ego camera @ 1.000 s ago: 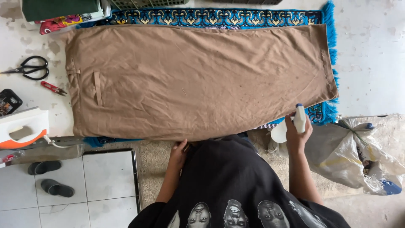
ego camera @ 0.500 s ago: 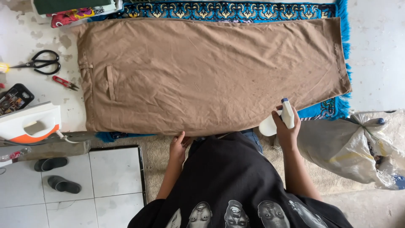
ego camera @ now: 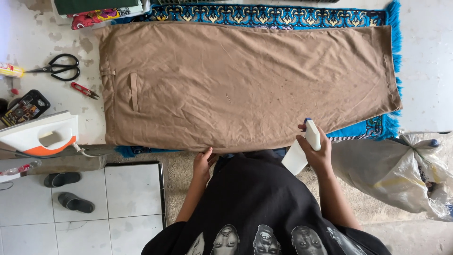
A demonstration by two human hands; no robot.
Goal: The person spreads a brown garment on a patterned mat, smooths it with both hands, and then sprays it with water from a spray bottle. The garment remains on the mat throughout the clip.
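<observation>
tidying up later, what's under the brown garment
A blue patterned rug shows past the brown garment along its far and right edges. What lies beneath its middle is covered.

Single head view — straight down, fairly high, over brown cloth [ego camera: 245,85]

A home floor set up for ironing is shown: cloth [ego camera: 245,85] spread on a rug [ego camera: 264,14], iron [ego camera: 40,134], scissors [ego camera: 59,67], sandals [ego camera: 68,191] on tiles.
</observation>
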